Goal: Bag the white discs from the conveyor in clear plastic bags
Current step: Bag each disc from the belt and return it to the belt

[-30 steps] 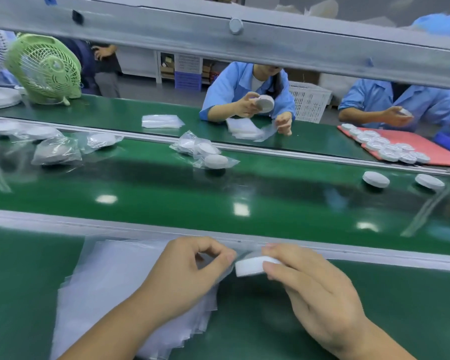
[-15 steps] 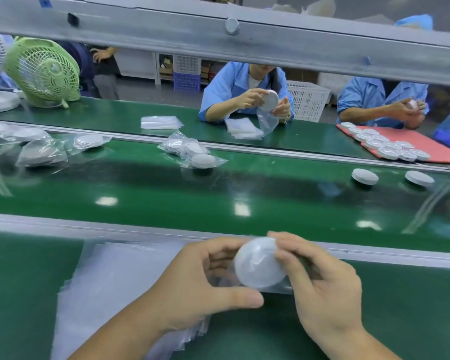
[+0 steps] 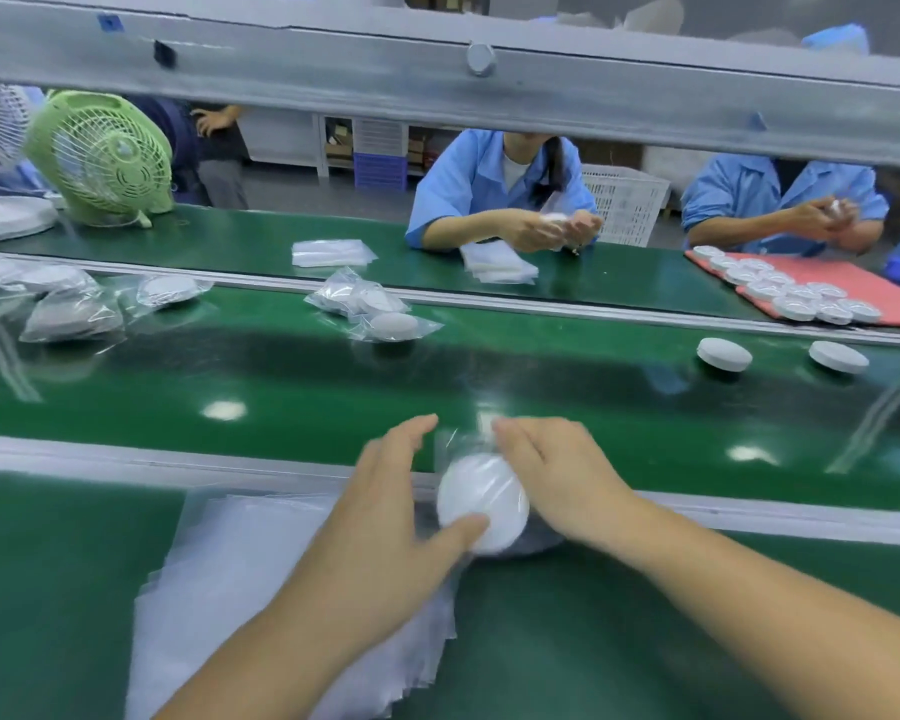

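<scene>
A white disc (image 3: 481,498) sits inside a clear plastic bag (image 3: 463,441) above the near rail of the green conveyor (image 3: 541,387). My left hand (image 3: 385,511) holds it from the left, thumb pressed on the disc's lower face and fingers reaching up behind the bag. My right hand (image 3: 557,475) holds the bag and disc from the right; its thumb is hidden. A stack of empty clear bags (image 3: 240,574) lies under my left forearm. Two bare white discs (image 3: 724,354) (image 3: 838,357) lie on the belt at the right.
Bagged discs lie on the belt at the centre (image 3: 385,324) and far left (image 3: 74,314). A grey overhead rail (image 3: 437,75) crosses the top. Across the belt two people in blue bag discs, beside a red mat (image 3: 894,298) of discs. A green fan (image 3: 100,158) stands far left.
The disc went from bare in my right hand into the clear bag. Both hands moved forward toward the belt with it, and the fingers have spread along the bag.
</scene>
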`<control>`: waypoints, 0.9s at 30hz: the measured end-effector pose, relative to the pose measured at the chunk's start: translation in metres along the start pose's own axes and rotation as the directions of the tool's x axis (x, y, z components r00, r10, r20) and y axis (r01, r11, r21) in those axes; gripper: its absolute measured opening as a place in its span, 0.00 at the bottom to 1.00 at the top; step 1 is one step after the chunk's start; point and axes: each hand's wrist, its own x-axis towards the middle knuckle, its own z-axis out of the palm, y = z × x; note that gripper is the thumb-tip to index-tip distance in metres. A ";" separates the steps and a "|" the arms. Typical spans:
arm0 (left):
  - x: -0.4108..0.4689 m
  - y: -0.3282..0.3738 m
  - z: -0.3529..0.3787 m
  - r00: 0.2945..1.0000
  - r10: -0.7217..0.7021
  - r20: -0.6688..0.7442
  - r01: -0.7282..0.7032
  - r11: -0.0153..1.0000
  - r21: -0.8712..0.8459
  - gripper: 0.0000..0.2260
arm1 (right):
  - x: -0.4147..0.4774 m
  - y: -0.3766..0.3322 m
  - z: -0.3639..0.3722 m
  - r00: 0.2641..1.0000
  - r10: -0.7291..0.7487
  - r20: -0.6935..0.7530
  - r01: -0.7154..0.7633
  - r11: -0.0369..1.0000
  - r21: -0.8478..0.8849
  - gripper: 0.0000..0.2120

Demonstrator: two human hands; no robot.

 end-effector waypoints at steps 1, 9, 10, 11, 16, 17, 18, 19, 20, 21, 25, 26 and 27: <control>0.003 -0.009 -0.012 0.998 0.054 0.017 -0.057 0.950 0.308 0.36 | 0.020 0.005 -0.001 0.994 0.091 -0.057 -0.091 0.996 -0.005 0.26; 0.001 -0.012 -0.026 0.921 0.035 0.388 -0.261 0.795 0.548 0.24 | 0.096 -0.011 0.016 0.811 0.529 0.249 -0.582 0.696 0.420 0.14; 0.001 -0.012 -0.023 0.926 0.047 0.374 -0.271 0.772 0.575 0.22 | 0.089 -0.020 0.024 0.830 0.495 0.258 -0.558 0.731 0.392 0.16; 0.002 -0.011 -0.022 0.932 0.064 0.356 -0.277 0.759 0.589 0.18 | 0.080 -0.027 0.031 0.857 0.452 0.246 -0.514 0.782 0.353 0.17; 0.003 -0.014 -0.011 0.942 0.196 0.272 -0.331 0.673 0.661 0.11 | -0.023 -0.028 0.039 0.993 0.055 0.100 -0.073 0.980 0.187 0.16; 0.003 -0.013 -0.009 0.944 0.224 0.241 -0.329 0.666 0.669 0.11 | -0.045 -0.023 0.035 0.996 0.006 0.088 -0.015 0.994 0.106 0.14; 0.003 -0.013 -0.007 0.947 0.240 0.214 -0.322 0.686 0.652 0.11 | -0.064 -0.016 0.033 0.996 -0.024 0.080 0.021 0.999 0.041 0.14; 0.003 -0.013 -0.006 0.951 0.247 0.189 -0.310 0.728 0.612 0.10 | -0.078 -0.009 0.033 0.997 -0.041 0.072 0.041 0.999 0.003 0.18; 0.004 -0.013 -0.006 0.955 0.254 0.154 -0.297 0.774 0.559 0.10 | -0.086 -0.004 0.032 0.997 -0.042 0.057 0.042 0.999 0.002 0.21; 0.004 -0.013 -0.006 0.962 0.251 0.108 -0.271 0.822 0.501 0.08 | -0.088 -0.001 0.032 0.999 -0.023 0.037 0.022 0.999 0.037 0.24; 0.000 -0.009 -0.006 0.984 0.181 0.001 -0.172 0.937 0.305 0.06 | -0.080 0.002 0.035 0.998 -0.041 0.037 0.038 0.997 0.074 0.25; 0.000 -0.007 -0.006 0.987 0.163 -0.008 -0.154 0.946 0.287 0.06 | -0.079 0.003 0.037 0.998 -0.051 0.038 0.049 0.997 0.062 0.25; 0.000 -0.006 -0.007 0.989 0.145 -0.014 -0.136 0.952 0.273 0.06 | -0.079 0.004 0.038 0.998 -0.058 0.024 0.056 0.997 0.058 0.22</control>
